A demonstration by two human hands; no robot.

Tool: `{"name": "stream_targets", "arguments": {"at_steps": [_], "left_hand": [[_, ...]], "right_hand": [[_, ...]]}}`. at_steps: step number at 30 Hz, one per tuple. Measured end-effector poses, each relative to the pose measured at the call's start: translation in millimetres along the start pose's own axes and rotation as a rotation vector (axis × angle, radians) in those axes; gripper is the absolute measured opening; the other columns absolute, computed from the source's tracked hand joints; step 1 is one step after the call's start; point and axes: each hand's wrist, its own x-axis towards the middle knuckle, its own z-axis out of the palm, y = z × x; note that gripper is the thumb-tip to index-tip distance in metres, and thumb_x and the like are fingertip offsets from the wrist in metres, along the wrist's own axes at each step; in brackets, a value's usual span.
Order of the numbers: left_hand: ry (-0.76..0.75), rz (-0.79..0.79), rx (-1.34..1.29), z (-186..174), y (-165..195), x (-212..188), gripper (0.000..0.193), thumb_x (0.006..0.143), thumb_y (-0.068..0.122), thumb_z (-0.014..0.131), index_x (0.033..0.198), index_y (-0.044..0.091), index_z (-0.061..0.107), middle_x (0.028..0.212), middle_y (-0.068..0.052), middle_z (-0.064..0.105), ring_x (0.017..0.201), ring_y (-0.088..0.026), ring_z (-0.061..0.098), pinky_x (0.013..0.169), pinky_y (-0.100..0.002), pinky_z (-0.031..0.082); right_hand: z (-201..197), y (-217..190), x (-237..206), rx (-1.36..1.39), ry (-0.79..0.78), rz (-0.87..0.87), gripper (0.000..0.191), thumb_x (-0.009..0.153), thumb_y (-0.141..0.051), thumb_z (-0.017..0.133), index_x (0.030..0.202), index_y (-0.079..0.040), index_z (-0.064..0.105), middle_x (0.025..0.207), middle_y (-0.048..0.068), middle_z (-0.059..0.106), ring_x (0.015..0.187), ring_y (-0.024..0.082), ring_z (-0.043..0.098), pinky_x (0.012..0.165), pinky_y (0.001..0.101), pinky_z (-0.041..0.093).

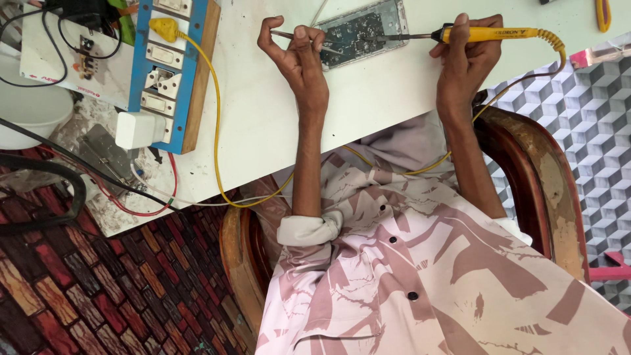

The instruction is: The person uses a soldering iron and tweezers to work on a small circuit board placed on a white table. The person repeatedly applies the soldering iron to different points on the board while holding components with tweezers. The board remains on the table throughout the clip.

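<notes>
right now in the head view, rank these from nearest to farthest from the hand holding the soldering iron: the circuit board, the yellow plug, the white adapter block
The right hand grips the yellow soldering iron.
1. Circuit board: just left of that hand in the picture, under the iron's tip.
2. Yellow plug: well past the left hand, in the blue switch board.
3. White adapter block: farthest, at that board's lower end.

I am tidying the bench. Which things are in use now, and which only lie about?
In use: left hand with tweezers; right hand with yellow soldering iron; circuit board.
Lying about: blue switch board, white adapter, white bowl.
</notes>
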Motion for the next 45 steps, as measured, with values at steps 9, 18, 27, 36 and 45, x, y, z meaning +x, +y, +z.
{"name": "stream_targets", "arguments": {"at_steps": [9,18,27,36,45], "left_hand": [[-0.005,0.018,-0.015,-1,-2,0,0.033,0.116,0.030,0.049,0.141,0.019,0.030,0.075,-0.004,0.049,0.067,-0.010,0.042,0.060,-0.023,0.029],[-0.021,0.063,0.017,2,1,4,0.031,0.116,0.030,0.047,0.139,0.019,0.031,0.073,-0.002,0.047,0.067,-0.010,0.043,0.067,-0.026,0.033],[-0.023,0.086,0.071,2,4,6,0.030,0.116,0.030,0.046,0.139,0.018,0.031,0.073,-0.003,0.049,0.070,-0.011,0.044,0.069,-0.027,0.035],[-0.028,0.094,0.066,-1,-1,4,0.029,0.116,0.029,0.046,0.139,0.018,0.031,0.072,-0.003,0.049,0.068,-0.010,0.042,0.067,-0.026,0.033],[-0.031,0.100,0.054,-1,-2,4,0.030,0.116,0.029,0.046,0.139,0.019,0.030,0.073,-0.003,0.049,0.070,-0.011,0.044,0.069,-0.027,0.033]], "right_hand": [[-4,11,1,0.077,0.047,-0.002,0.028,0.120,-0.025,0.061,0.108,-0.005,0.046,0.081,0.007,0.056,0.061,0.014,0.060,0.058,0.0245,0.043],[1,-1,-1,-0.032,-0.032,-0.025,0.029,0.121,-0.030,0.061,0.109,-0.007,0.047,0.077,0.004,0.054,0.065,0.013,0.063,0.058,0.0224,0.041],[-1,1,1,0.046,0.049,-0.034,0.029,0.120,-0.028,0.062,0.109,-0.007,0.046,0.082,0.005,0.054,0.063,0.013,0.058,0.060,0.0239,0.042],[-1,8,2,0.016,0.027,-0.011,0.028,0.120,-0.028,0.062,0.108,-0.007,0.047,0.079,0.004,0.055,0.063,0.012,0.060,0.057,0.0228,0.039],[-3,9,3,0.044,0.013,-0.039,0.028,0.120,-0.026,0.061,0.106,-0.007,0.046,0.075,0.004,0.052,0.059,0.011,0.055,0.057,0.0238,0.040]]}}
